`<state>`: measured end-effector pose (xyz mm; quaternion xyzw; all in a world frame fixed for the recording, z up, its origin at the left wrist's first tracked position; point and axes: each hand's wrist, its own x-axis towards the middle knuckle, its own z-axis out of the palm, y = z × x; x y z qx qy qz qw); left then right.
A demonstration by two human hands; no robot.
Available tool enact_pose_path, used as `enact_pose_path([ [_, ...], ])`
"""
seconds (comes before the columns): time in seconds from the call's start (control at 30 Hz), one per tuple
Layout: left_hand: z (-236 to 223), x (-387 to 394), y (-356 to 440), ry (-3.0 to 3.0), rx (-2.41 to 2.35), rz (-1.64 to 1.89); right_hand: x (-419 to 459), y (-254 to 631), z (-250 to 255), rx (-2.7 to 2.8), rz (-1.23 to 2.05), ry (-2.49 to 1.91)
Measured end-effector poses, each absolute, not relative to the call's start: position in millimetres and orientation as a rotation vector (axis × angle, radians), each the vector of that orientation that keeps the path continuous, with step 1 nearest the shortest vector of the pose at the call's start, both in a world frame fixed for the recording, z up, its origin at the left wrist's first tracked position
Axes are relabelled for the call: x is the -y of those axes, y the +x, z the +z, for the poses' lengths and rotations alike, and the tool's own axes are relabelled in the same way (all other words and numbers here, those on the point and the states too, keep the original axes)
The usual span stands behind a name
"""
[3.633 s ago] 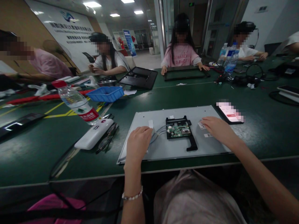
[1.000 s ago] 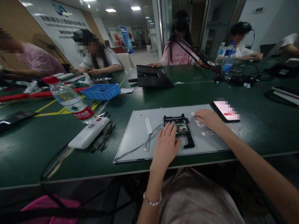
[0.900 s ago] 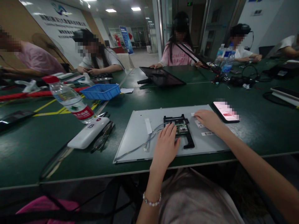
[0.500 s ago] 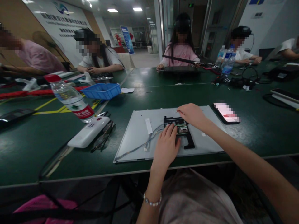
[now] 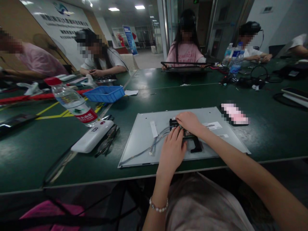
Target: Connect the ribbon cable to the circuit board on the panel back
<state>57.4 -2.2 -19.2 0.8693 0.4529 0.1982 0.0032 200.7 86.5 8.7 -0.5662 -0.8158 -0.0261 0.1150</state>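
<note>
A grey flat display panel (image 5: 141,128) lies on the table with a black plastic bracket (image 5: 197,146) on top of it. The bracket holds a circuit board, mostly covered by my hands. My left hand (image 5: 172,149) rests on the bracket's left side, fingers stretched out over the board's edge. At the bracket's upper part, my right hand (image 5: 189,122) is closed with its fingers curled down; whatever is in its fingertips is hidden. Thin grey cables (image 5: 144,150) run from under my left fingers across the panel to its lower left corner. A white strip (image 5: 153,129) sticks to the panel.
Left of the panel are a white power bank (image 5: 92,137), folded glasses (image 5: 107,141), a water bottle (image 5: 74,104) and a blue tray (image 5: 106,96). A phone (image 5: 234,114) lies right. Several co-workers sit around the green table (image 5: 149,96); one opposite holds a black frame (image 5: 185,64).
My right hand has moved left and slightly down along the bracket, nearer my left hand. My left hand stays in place. The co-worker opposite has levelled the tilted black frame piece.
</note>
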Motion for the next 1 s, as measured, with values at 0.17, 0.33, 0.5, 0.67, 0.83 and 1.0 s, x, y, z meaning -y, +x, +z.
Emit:
enact_pose_path([
  [0.17,-20,2,58,2.724,-1.421,0.629,-91,202,3,2.41,-0.019,-1.591],
  [0.33,-20,3,56,2.718,-1.422,0.636,-87,209,8,2.352,0.054,-1.579],
  [0.5,-17,5,54,2.702,-1.435,0.645,-63,242,21,2.234,0.074,-1.586],
  [0.67,-18,5,55,2.689,-1.47,0.644,-28,291,-3,2.031,0.04,-1.664],
  [0.83,-18,4,56,2.701,-1.463,0.602,-7,314,-30,1.924,0.193,-1.621],
  [1.0,-17,3,56,2.707,-1.457,0.584,-2,314,-32,1.851,0.284,-1.569],
])
